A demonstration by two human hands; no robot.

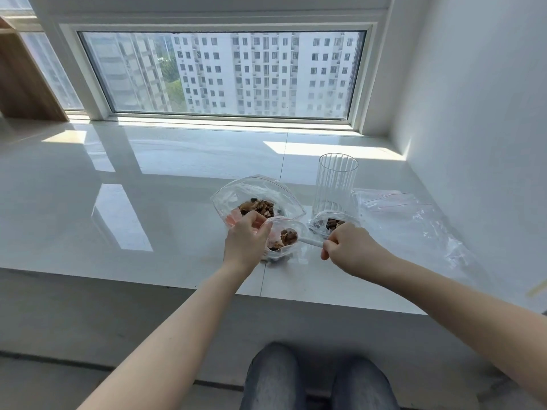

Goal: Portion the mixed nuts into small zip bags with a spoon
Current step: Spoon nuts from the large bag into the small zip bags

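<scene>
Left hand (247,238) is gripping the rim of the small zip bag (284,239), fingers curled over the near-left edge and holding its mouth open. The bag is sitting on the white sill (148,202), just in front of the big open bag (257,196) that is holding the mixed nuts (257,208).

Right hand (349,247) is clamping the white spoon (310,241) by its handle, fingers curled tight, thumb side hidden. The spoon's bowl is reaching into the small bag's mouth, carrying walnut pieces (288,235); more nuts are lying lower in the bag.

A second small bag (333,223) with nuts is lying just behind the right hand, against the ribbed glass (336,184). Spare empty bags (414,220) are lying to the right.
</scene>
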